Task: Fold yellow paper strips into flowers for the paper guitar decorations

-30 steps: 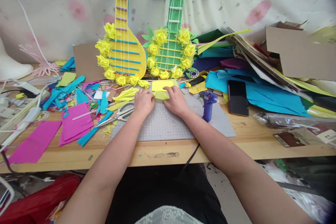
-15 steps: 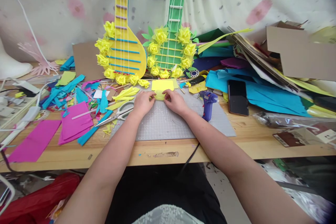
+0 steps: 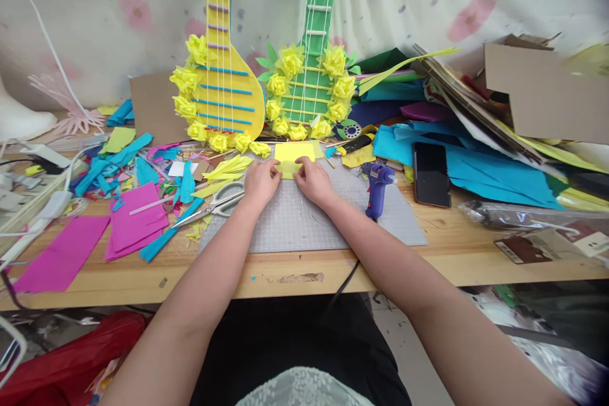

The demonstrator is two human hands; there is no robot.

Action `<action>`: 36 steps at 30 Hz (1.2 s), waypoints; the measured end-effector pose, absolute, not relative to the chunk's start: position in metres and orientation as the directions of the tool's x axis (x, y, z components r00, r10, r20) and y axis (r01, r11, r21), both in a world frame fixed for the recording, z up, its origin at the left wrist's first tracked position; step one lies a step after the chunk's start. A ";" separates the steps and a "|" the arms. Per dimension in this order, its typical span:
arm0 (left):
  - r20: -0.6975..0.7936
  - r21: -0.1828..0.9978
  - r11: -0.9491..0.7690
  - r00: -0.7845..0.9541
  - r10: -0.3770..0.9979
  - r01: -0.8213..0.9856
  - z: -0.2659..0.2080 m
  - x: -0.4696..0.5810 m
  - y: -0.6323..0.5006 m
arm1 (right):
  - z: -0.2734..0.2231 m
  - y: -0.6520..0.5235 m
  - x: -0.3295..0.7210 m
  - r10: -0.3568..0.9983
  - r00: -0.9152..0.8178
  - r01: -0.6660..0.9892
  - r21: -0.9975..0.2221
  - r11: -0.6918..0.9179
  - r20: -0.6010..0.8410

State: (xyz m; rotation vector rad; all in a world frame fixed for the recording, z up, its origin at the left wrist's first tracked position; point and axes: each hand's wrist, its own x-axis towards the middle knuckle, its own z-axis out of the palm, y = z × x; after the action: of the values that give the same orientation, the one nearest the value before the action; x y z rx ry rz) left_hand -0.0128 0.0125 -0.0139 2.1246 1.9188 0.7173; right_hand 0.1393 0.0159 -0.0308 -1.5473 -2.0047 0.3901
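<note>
A small piece of yellow crepe paper [image 3: 288,170] is pinched at its two sides, the left edge by my left hand [image 3: 261,181] and the right edge by my right hand [image 3: 314,181]. Both hands have their fingers curled, low over the grey cutting mat [image 3: 299,222]. Just beyond the fingertips lies a brighter yellow paper sheet [image 3: 294,151], partly overlapped by the held piece. Scissors [image 3: 216,206] rest on the left beside my left wrist. A blue glue gun [image 3: 377,190] stands on the mat to the right of my right hand.
Behind stand a yellow paper guitar [image 3: 233,92] and a green one [image 3: 311,92], both trimmed with yellow flowers. Magenta sheets [image 3: 137,222] and blue scraps lie left. On the right are a phone [image 3: 431,174], blue paper [image 3: 499,165] and stacked cardboard [image 3: 542,89].
Both hands keep their pinch on the yellow paper at nearly the same place. The whole view has shifted very slightly; nothing else has visibly moved.
</note>
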 end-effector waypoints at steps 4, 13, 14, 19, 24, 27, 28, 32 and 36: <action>0.252 0.389 -0.159 0.062 0.966 0.907 -0.010 -0.008 0.010 | -0.031 0.015 0.137 0.950 -0.169 0.812 -0.509 0.286 0.263; 0.266 0.334 -0.177 0.088 0.960 0.926 -0.009 -0.009 0.010 | -0.028 0.015 0.136 0.953 -0.171 0.858 -0.437 0.269 0.251; 0.263 0.331 -0.177 0.090 0.961 0.927 -0.009 -0.009 0.010 | -0.028 0.015 0.136 0.951 -0.176 0.861 -0.428 0.274 0.254; 0.257 0.304 -0.211 0.133 0.957 0.929 -0.008 -0.008 0.009 | -0.028 0.014 0.135 0.948 -0.179 0.866 -0.414 0.278 0.263; 0.225 0.256 -0.250 0.194 0.955 0.934 -0.009 -0.008 0.008 | -0.031 0.015 0.136 0.934 -0.214 0.869 -0.381 0.315 0.286; 0.230 0.252 -0.247 0.190 0.954 0.936 -0.010 -0.006 0.007 | -0.032 0.015 0.135 0.929 -0.223 0.879 -0.350 0.322 0.295; 0.241 0.254 -0.244 0.184 0.953 0.936 -0.011 -0.006 0.007 | -0.032 0.015 0.134 0.929 -0.222 0.883 -0.342 0.320 0.296; 0.293 0.265 -0.214 0.132 0.947 0.940 -0.013 -0.003 0.007 | -0.029 0.012 0.130 0.930 -0.223 0.902 -0.302 0.310 0.291; 0.267 0.290 -0.155 0.075 0.961 0.945 -0.011 -0.001 0.007 | -0.028 0.011 0.130 0.939 -0.222 0.907 -0.297 0.298 0.263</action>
State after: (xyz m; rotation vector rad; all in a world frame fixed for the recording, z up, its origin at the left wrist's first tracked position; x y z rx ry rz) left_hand -0.0005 0.0070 -0.0113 2.2735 2.0155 0.6200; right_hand 0.1303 0.0106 -0.0279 -1.6531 -2.1841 0.1117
